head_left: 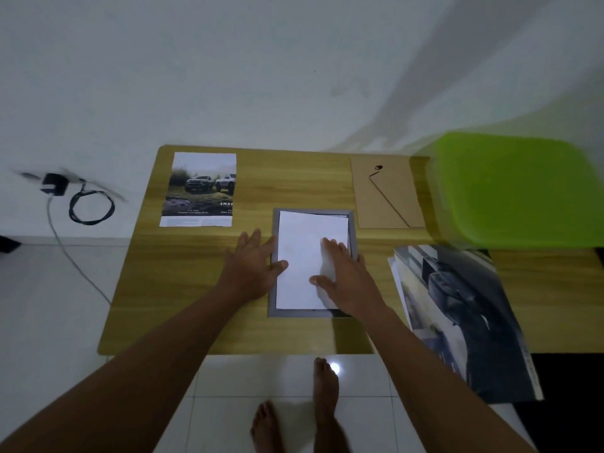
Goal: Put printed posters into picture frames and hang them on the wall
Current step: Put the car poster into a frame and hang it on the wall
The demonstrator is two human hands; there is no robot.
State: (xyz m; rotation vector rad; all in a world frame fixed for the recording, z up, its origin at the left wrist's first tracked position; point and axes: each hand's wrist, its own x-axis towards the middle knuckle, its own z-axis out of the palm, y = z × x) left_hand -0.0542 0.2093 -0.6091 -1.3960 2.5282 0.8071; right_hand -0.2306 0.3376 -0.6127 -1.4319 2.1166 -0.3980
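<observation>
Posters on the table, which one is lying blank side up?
The white sheet in the grey frame; the truck poster and the stack on the right show printed pictures.

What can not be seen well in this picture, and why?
Head view:
- Underside of the white sheet: faces into the grey frame.
- Frame's near right corner: under the right hand.
- Lower posters in the stack: under the top one.
- Green object: blurred, cut by the right edge.
- Small text on the truck poster: too small.

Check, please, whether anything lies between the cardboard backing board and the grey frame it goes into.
Only the left hand and right hand, resting on the frame and its white sheet; the backing board lies apart.
</observation>
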